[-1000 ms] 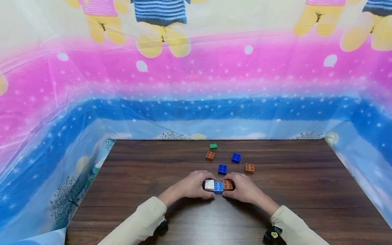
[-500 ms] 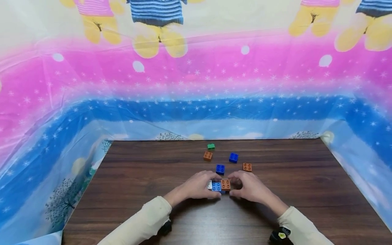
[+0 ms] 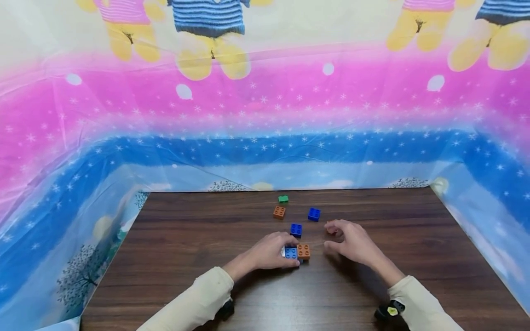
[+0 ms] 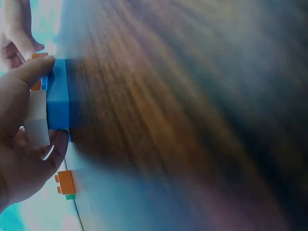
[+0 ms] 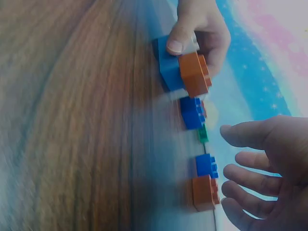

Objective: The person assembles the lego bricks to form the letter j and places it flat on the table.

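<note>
My left hand (image 3: 269, 250) grips a light blue toy building brick (image 4: 58, 96) by its sides on the table. On top of that brick sit a white brick (image 4: 37, 118) at the left end and an orange brick (image 3: 303, 251) at the right end. In the head view the fingers cover most of the white one. My right hand (image 3: 352, 240) is apart from this stack, fingers spread and holding nothing. Close by its fingertips is a loose orange brick (image 5: 203, 193), largely hidden by the hand in the head view.
Behind the stack lie two dark blue bricks, one nearer (image 3: 296, 230) and one farther (image 3: 313, 214). Another orange brick (image 3: 279, 212) and a small green brick (image 3: 283, 199) are farther back. A printed cloth (image 3: 265, 147) hangs along the table's (image 3: 198, 220) back edge.
My right hand has let go of the stack's orange end and moved right and away from me, to the loose orange brick. My left hand keeps holding the stack.
</note>
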Demonstrator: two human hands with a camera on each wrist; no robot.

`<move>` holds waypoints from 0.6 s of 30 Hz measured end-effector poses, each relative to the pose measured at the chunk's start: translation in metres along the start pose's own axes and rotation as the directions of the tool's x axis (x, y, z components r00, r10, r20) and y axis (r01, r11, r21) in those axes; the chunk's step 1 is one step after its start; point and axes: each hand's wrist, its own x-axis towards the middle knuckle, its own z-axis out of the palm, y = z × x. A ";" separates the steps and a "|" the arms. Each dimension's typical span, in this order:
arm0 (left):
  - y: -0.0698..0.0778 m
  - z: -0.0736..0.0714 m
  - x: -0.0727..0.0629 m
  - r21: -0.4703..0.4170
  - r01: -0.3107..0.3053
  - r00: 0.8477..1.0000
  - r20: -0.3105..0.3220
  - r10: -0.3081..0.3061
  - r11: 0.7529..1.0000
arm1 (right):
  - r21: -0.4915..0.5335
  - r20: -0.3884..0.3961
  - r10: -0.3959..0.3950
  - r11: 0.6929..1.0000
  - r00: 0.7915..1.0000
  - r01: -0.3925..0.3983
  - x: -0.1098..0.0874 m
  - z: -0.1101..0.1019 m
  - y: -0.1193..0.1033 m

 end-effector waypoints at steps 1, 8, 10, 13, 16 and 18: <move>0.001 0.000 0.000 0.005 0.000 1.000 0.002 0.000 1.000 | -0.003 -0.013 0.002 1.000 1.000 -0.002 0.001 -0.001 0.002; 0.002 0.000 0.001 -0.003 0.011 1.000 0.014 -0.011 1.000 | 0.002 -0.099 0.025 1.000 0.995 -0.025 0.006 -0.003 0.013; 0.002 0.000 0.001 -0.009 0.013 1.000 0.016 -0.013 1.000 | -0.007 -0.127 0.029 1.000 0.991 -0.030 0.008 -0.004 0.016; 0.002 0.000 0.001 -0.007 0.015 1.000 0.018 -0.015 1.000 | -0.015 -0.152 0.041 0.999 0.988 -0.043 0.010 -0.005 0.020; 0.002 0.001 0.002 -0.009 0.016 1.000 0.017 -0.016 1.000 | -0.015 -0.145 0.065 0.998 0.987 -0.068 0.013 -0.006 0.023; 0.002 0.001 0.002 -0.012 0.017 1.000 0.017 -0.016 1.000 | -0.012 -0.125 0.079 0.997 0.989 -0.081 0.015 -0.006 0.025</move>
